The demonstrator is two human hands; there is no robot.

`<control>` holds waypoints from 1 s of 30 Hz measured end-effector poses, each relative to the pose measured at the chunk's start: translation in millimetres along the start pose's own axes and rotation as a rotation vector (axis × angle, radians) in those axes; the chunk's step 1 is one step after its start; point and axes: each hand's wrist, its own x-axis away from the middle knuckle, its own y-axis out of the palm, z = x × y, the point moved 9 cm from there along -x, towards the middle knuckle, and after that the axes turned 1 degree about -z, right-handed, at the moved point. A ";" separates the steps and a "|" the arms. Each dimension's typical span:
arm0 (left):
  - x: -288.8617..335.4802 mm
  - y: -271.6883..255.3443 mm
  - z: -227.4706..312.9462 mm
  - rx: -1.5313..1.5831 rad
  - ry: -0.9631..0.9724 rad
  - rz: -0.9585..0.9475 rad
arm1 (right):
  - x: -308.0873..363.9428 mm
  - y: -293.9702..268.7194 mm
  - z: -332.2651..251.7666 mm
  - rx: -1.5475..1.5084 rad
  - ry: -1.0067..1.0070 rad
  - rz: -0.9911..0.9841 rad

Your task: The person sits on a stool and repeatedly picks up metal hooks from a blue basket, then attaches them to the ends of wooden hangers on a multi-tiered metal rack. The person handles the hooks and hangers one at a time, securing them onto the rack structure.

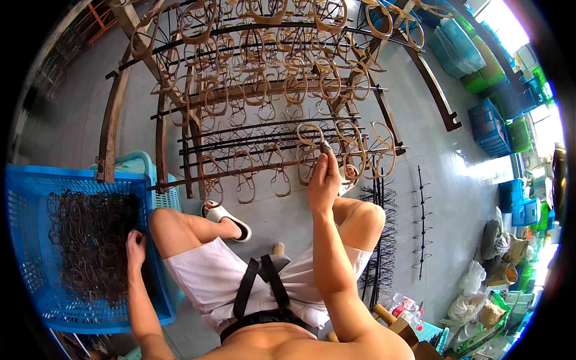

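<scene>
My right hand (324, 183) is raised at the front of a metal rack. Its thumb and fingers are pinched on a brownish eyeglass frame (308, 141) at the lowest front bar; the exact grip point is partly hidden by the fingertips. At my left, a blue plastic basket (27, 240) holds a tangled pile of dark wire-like frames (90, 258). My left hand (136, 249) is at the pile's right edge, inside the basket rim. Its fingers are curled in, and whatever is between them is too small to make out.
The rack (114, 120) carries several dark bars hung with rows of eyeglass frames. Spiky black rods (377, 240) lie in a bundle right of my knee, and a single rod (422, 222) lies farther right. Bottles (405, 309), bags (471, 300) and blue crates (489, 129) line the right side.
</scene>
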 end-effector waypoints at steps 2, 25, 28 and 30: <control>1.8 4.0 -2.0 0.114 -0.011 -0.133 | 1.7 0.3 6.5 -0.091 0.076 -0.029; 23.0 -5.8 231.6 2.350 -0.585 0.053 | 187.2 132.6 -88.1 -0.764 0.158 -0.950; 29.7 -4.7 248.1 2.385 -0.492 -0.124 | 207.9 137.9 -104.6 -0.056 -0.388 -0.951; 46.7 35.7 266.4 2.653 -0.529 -0.712 | 230.8 141.3 -114.1 0.121 -0.620 -0.877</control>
